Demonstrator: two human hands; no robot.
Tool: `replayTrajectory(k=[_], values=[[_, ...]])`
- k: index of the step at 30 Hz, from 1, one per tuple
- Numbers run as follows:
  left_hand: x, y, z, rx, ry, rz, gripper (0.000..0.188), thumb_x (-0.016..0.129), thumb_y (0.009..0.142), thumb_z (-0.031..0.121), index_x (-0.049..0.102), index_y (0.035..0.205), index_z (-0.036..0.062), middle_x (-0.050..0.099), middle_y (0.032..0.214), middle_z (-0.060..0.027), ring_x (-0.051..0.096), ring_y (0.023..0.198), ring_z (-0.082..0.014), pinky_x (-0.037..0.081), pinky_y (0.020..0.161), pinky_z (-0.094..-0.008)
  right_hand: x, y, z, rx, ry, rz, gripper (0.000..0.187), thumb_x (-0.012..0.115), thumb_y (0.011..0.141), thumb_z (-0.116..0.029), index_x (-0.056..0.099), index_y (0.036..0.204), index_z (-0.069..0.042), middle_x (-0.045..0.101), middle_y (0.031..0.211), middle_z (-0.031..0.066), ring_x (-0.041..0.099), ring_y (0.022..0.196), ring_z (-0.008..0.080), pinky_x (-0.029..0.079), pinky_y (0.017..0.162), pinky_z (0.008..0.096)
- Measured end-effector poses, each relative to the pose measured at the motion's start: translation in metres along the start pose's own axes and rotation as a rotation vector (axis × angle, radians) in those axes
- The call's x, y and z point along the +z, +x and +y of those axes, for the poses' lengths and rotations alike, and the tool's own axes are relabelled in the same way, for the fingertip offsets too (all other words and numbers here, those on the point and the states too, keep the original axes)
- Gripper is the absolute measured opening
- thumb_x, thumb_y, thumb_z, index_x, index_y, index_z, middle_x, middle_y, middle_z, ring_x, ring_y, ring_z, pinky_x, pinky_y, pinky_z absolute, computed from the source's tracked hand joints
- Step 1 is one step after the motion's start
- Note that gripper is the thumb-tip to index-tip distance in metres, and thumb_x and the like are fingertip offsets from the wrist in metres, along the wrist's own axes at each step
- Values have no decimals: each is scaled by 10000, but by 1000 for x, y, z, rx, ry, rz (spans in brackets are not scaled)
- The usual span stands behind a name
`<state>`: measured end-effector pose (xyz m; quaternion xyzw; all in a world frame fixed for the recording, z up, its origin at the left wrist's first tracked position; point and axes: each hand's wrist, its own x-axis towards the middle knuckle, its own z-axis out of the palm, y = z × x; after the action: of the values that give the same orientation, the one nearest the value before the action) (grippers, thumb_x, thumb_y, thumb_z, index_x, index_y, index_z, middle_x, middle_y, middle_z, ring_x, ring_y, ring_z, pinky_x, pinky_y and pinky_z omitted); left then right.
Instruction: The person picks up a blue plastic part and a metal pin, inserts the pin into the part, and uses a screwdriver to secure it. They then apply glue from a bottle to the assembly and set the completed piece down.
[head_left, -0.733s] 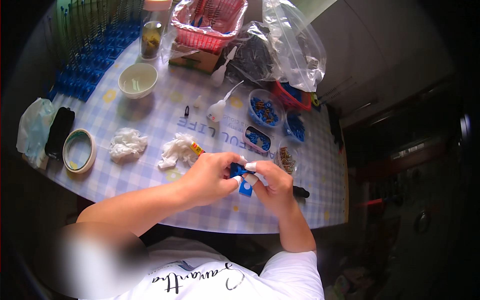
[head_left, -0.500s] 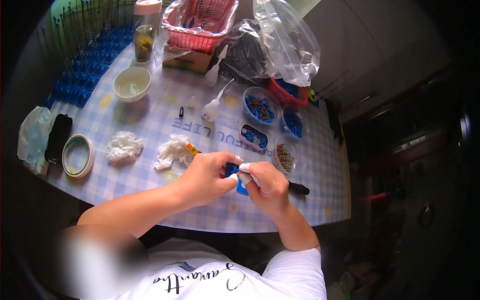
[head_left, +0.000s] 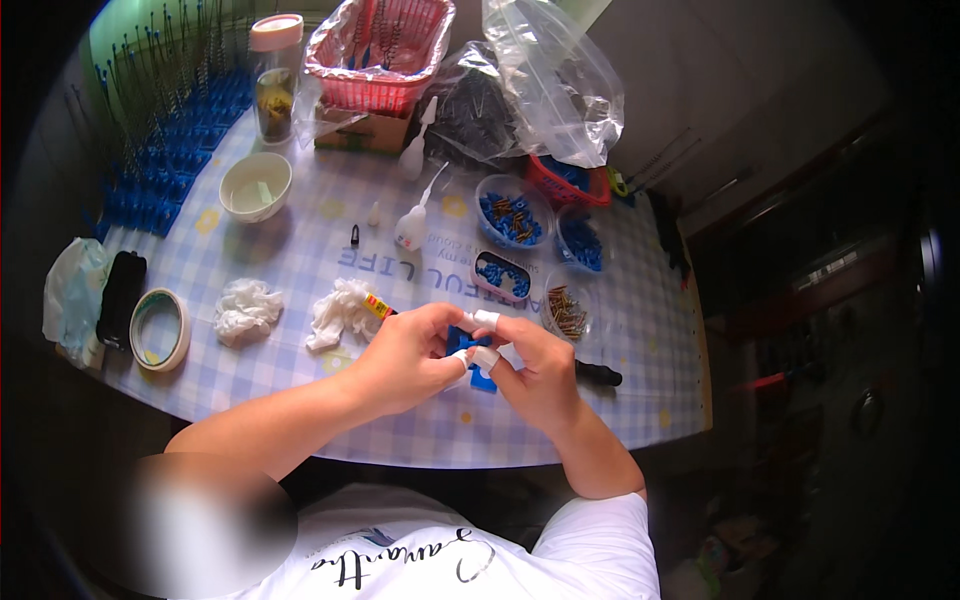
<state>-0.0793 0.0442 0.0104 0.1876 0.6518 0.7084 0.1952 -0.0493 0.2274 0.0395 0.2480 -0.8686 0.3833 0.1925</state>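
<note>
Since the earlier frame, the right index finger has moved up and away from its thumb, so the gap between these two tips is wider now. The things on the table sit a little more to the left in the view, all together, so the camera has turned a bit.

The left hand (head_left: 408, 360) has its thumb and index finger closed on a small blue piece (head_left: 460, 341), which is above the table, between the two hands. The right hand (head_left: 543, 375) is just beside it, with thumb and index finger slightly apart; I cannot tell if they grip the piece or only touch it. White covers (head_left: 486, 359) are on the thumb and index fingertips of both hands. Just below the fingers, a flat blue part (head_left: 483, 380) is visible, but I cannot say if it belongs to the same piece.

Near the right hand are a black handle (head_left: 600, 375), partly hidden, and a clear tub with brass-coloured screws (head_left: 566, 316). Near the left hand lie a yellow and red tube (head_left: 377, 306) and a crumpled white tissue (head_left: 338, 315). All this is on a checked tablecloth (head_left: 400, 440).
</note>
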Motion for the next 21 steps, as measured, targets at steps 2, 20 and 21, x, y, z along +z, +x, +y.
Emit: replayTrajectory(k=[2, 20, 21], values=[[1, 1, -2, 0, -71, 1, 285, 647, 810, 50, 592, 1075, -40, 656, 789, -49, 616, 703, -71, 493, 627, -241, 0, 2, -1, 10, 49, 38, 285, 735, 724, 41, 650, 992, -5, 671, 846, 138, 668, 715, 268, 538, 616, 329], [-2, -1, 2, -80, -195, -12, 197, 650, 857, 4, 634, 1049, -36, 665, 868, -13, 577, 734, -17, 449, 607, -187, -2, 0, 2, -75, 96, 45, 191, 680, 724, 71, 657, 895, -11, 655, 779, 147, 643, 662, 300, 509, 576, 346], [-2, -1, 1, -73, -202, -16, 200, 651, 856, 8, 637, 1051, -30, 666, 864, -15, 573, 725, -15, 443, 597, -183, -2, 0, 1, -77, 102, 47, 186, 684, 733, 64, 659, 902, -12, 658, 787, 150, 647, 667, 300, 511, 579, 346]])
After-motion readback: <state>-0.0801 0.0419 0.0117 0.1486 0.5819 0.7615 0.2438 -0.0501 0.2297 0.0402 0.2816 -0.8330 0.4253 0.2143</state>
